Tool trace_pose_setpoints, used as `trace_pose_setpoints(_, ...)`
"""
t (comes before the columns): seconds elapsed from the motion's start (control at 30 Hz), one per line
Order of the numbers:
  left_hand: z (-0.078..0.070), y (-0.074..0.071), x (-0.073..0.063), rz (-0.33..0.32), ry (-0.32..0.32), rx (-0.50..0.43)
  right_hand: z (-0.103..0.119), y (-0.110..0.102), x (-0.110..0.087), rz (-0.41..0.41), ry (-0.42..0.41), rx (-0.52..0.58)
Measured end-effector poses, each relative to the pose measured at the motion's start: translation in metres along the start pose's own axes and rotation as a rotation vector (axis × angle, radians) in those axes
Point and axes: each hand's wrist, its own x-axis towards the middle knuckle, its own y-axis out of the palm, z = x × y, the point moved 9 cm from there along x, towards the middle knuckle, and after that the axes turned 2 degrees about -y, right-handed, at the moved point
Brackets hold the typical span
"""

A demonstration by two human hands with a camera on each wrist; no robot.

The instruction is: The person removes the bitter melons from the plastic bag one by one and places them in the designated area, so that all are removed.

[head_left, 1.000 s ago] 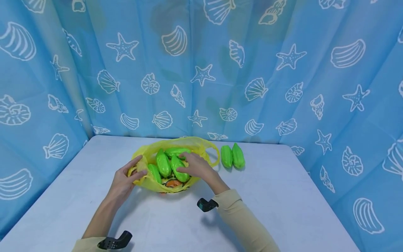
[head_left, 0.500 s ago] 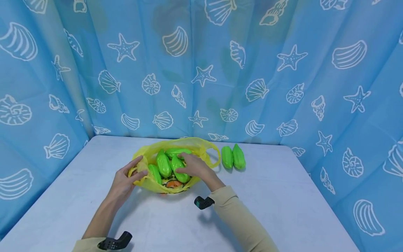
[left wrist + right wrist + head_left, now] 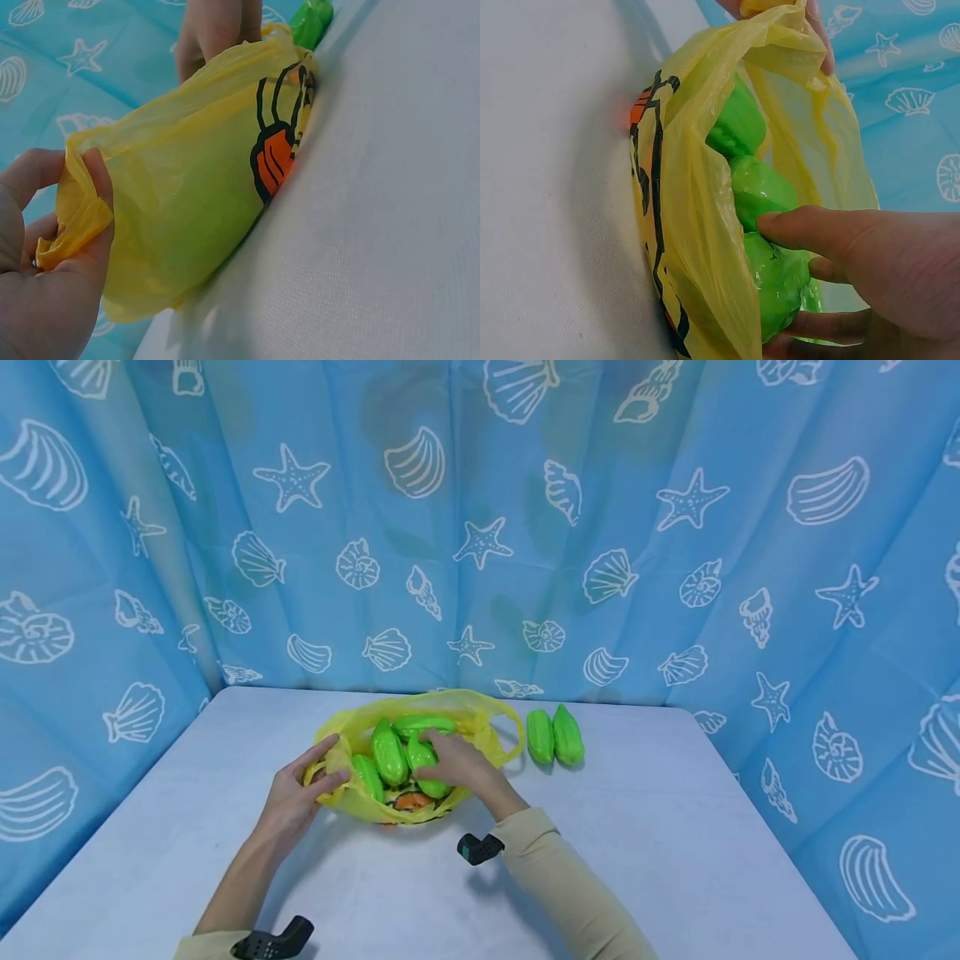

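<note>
A yellow plastic bag [image 3: 360,806] with an orange-and-black print lies on the table with its mouth spread. My left hand [image 3: 294,789] pinches the left end of its rim between thumb and fingers, and the bunched film shows in the left wrist view. Several shiny green ribbed fruits with pointed tips, such as one fruit [image 3: 388,753], lie inside. My right hand [image 3: 463,762] reaches into the bag from the right. Thumb and fingers grip a green ribbed fruit [image 3: 776,281] from two sides; part of it is hidden by the hand and the bag.
Two more green fruits [image 3: 555,735] lie side by side on the white table [image 3: 637,827], right of the bag's loop handle [image 3: 513,727]. A blue curtain [image 3: 480,610] with white shells and starfish hangs behind the table.
My right hand and forearm have shifted slightly left, with the fingers still at the fruit inside the bag. The left hand keeps its hold on the rim.
</note>
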Motion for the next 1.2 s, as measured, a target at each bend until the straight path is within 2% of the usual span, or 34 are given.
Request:
trace_pose_setpoints(0.6,-0.0015,0.0006,-0.0035,-0.001,0.004,0.014,-0.0015,0.0019,-0.0047,-0.035,0.022,0.031)
trace_pose_setpoints(1.2,-0.0017,0.0006,-0.0043,0.001,0.007,0.028,-0.0010,0.0038,-0.0074,-0.071,0.026,0.015)
